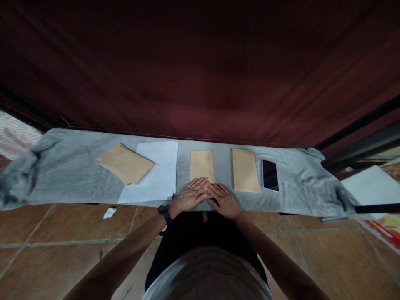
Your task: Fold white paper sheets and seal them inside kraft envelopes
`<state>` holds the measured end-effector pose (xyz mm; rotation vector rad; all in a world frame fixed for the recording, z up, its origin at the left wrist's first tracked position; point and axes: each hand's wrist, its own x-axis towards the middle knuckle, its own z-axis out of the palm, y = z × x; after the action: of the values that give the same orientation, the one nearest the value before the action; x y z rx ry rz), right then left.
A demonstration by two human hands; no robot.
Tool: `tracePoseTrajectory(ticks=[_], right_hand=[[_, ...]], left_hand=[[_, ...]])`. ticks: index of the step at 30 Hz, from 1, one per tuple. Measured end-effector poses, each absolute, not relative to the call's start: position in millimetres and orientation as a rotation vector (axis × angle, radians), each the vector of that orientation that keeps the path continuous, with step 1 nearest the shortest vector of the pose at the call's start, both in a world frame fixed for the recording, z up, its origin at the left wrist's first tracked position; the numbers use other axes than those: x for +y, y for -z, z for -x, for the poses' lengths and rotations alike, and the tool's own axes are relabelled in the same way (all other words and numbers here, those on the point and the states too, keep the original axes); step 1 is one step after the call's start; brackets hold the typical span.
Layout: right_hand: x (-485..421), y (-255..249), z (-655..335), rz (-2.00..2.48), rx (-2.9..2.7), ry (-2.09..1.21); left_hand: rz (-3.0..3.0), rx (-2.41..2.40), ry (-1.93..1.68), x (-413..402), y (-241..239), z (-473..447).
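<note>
Pressing down on the near end of a brown envelope point(202, 166), my left hand point(190, 193) and right hand point(223, 200) lie flat and open, palms down, fingers stretched out and gripping nothing. The two hands sit side by side, angled towards each other so that their fingertips meet over the envelope's lower edge. That envelope lies lengthwise on the grey cloth point(71, 166) that covers the tabletop, straight ahead of me and close to the near edge.

Just to its right, apart from it, lies a second brown envelope point(245, 170), set the same way. Beside that one rests a dark phone point(270, 175), screen up. To the left of my hands are white paper sheets point(156, 175), and a small stack of brown envelopes point(125, 163) lies tilted, partly over their left edge.

A black watch point(164, 214) sits on my left wrist. Behind the tabletop hangs a dark red curtain point(200, 62). On the tiled floor point(46, 241) near the cloth's edge lies a small white scrap point(109, 213).
</note>
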<state>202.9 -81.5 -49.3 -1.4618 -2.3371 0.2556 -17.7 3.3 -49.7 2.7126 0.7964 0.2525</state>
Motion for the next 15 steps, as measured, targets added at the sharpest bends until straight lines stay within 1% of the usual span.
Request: tracePoseTrajectory(ticks=[8,15], right_hand=[[-83,47,-202,1.449,-2.322,-0.266],[-82,55,-203,1.458,-2.223,-0.259]], left_hand=[[-2.745,0.781,-0.327,-26,45,40],[-2.605,0.921,-0.614,-35,50,41]])
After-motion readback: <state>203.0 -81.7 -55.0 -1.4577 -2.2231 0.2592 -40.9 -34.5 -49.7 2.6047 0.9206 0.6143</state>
